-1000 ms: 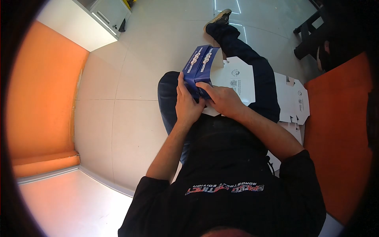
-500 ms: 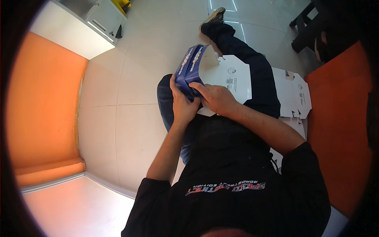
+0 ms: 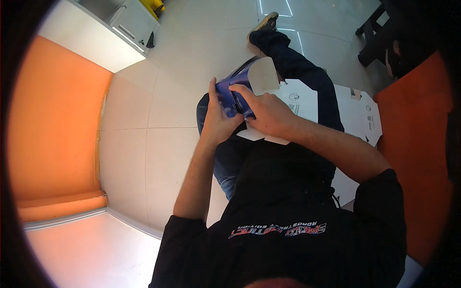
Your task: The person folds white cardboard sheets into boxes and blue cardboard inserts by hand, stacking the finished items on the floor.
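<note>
A blue printed cardboard piece [image 3: 233,93] with folded panels and a pale inner side is held above the lap, tilted. My left hand [image 3: 218,117] grips its left and lower edge, thumb near the bottom corner. My right hand [image 3: 269,113] holds its right side, with the index finger across the blue face and the thumb low beside the other hand. A white die-cut sheet [image 3: 300,98] with small printing extends from beneath the right hand across the lap. Whether it is joined to the blue piece cannot be made out.
More flat white sheets [image 3: 357,108] lie right of the outstretched leg. An orange surface [image 3: 413,144] is at the right, and an orange panel [image 3: 62,125] at the left. A white cabinet [image 3: 127,29] stands upper left, a dark stool-like frame [image 3: 370,41] upper right.
The blue piece has turned and tilted, so its lettering no longer shows clearly. Both hands have shifted slightly with it. The white sheet has moved down and right in view.
</note>
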Tool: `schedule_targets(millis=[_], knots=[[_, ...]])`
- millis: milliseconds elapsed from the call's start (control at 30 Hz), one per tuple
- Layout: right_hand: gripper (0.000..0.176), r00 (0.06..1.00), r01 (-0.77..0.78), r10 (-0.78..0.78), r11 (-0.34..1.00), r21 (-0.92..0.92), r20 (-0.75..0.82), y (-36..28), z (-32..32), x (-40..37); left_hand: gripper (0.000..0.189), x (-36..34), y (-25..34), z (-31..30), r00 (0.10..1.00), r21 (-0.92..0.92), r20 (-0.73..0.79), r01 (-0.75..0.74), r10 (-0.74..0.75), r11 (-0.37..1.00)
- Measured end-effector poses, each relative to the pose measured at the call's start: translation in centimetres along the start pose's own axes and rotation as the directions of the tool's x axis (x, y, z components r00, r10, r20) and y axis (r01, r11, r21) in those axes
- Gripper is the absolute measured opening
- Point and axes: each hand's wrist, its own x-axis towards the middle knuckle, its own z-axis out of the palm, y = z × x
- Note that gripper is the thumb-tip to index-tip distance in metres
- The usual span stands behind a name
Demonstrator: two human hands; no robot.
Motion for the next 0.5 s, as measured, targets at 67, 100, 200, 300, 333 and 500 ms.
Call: schedule_targets(millis=[67,100,200,300,333,500], knots=[[0.083,0.999,-0.032,0.032,0.999,-0.023,0.007,-0.6,-0.1,-0.2,0.121,-0.1,0.2,0.0,1.0,-0.013,0.016,0.012,-0.012,1.0],[0.083,0.998,-0.066,0.066,0.997,-0.041,0.012,-0.9,-0.2,-0.1,0.121,0.0,0.2,0.0,1.0,0.002,0.015,-0.01,0.01,1.0],[0.082,0.996,-0.091,0.091,0.995,-0.03,0.015,-1.4,-0.3,-0.3,0.12,0.0,0.1,-0.2,0.998,0.036,0.035,-0.045,0.044,0.998],[0.082,0.996,-0.089,0.09,0.995,-0.046,0.014,-1.5,-0.2,-0.6,0.119,-0.3,0.2,-0.1,0.997,0.061,0.058,-0.045,0.041,0.997],[0.082,0.995,-0.093,0.094,0.995,-0.045,0.015,-1.3,0.1,-0.7,0.119,-0.4,0.3,0.0,0.998,0.069,0.058,-0.035,0.031,0.997],[0.082,0.996,-0.093,0.093,0.994,-0.053,0.001,-0.7,1.0,-1.0,0.118,-0.7,-0.5,0.6,0.999,0.089,0.052,-0.002,-0.003,0.996]])
